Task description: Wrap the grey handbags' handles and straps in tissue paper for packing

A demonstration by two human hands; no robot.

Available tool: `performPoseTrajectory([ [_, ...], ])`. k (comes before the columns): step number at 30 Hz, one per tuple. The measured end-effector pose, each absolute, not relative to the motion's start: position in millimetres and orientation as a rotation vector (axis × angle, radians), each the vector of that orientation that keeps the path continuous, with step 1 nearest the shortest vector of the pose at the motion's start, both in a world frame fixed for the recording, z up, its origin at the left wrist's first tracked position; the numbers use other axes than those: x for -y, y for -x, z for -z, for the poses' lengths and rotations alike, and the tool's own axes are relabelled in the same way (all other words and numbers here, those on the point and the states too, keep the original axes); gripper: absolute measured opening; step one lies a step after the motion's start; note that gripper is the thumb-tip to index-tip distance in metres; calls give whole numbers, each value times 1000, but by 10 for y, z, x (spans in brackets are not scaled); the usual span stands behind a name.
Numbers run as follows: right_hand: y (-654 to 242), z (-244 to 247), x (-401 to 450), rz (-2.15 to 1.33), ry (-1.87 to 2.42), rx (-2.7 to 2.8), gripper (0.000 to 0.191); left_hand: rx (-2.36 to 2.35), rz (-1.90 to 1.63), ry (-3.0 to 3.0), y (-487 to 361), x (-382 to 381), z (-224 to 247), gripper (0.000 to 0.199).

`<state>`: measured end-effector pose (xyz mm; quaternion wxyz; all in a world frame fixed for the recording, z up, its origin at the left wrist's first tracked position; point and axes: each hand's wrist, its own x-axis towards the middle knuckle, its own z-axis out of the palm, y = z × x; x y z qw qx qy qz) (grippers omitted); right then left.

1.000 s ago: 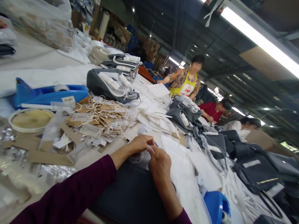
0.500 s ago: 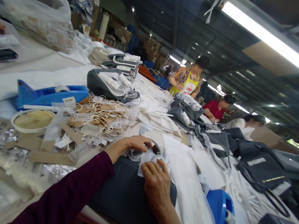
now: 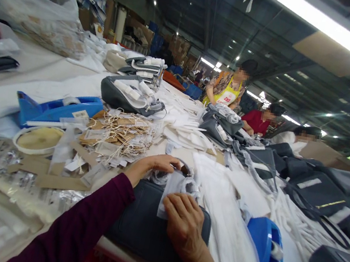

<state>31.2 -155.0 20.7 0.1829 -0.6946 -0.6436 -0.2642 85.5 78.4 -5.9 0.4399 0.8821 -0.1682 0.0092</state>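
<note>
Near the middle of the table [image 3: 206,186], a dark bag [image 3: 150,230] lies flat under my two hands, its long axis running left to right with the right end slightly nearer me. Its wrapped straps [image 3: 190,187] are along the far edge, so I read that edge as pointing away from me. My left hand [image 3: 154,165] is half open, fingers arched together over the straps at the far edge; its thumb is hard to make out, so I can't tell whether it grips them. My right hand [image 3: 184,223] is palm down over the bag, fingers bent and side by side on a cloudy film [image 3: 169,193]; I can't tell whether the thumb closes on it from below. Left of the bag I have a heap of string tags [image 3: 120,132], with a round dish [image 3: 38,139] and a blue dispenser [image 3: 58,110] farther left. Another dispenser [image 3: 265,251] is to the right, and dark bags [image 3: 320,192] are piled beyond it. On the far side, a person in a yellow apron [image 3: 229,94] leans over the work.
</note>
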Motion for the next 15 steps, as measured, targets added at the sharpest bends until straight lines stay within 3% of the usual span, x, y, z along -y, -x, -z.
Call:
performPoseTrajectory([
  [15, -47, -44, 1708, 598, 1991, 1987, 27, 471, -15, -2154, -855, -741, 32, 43],
])
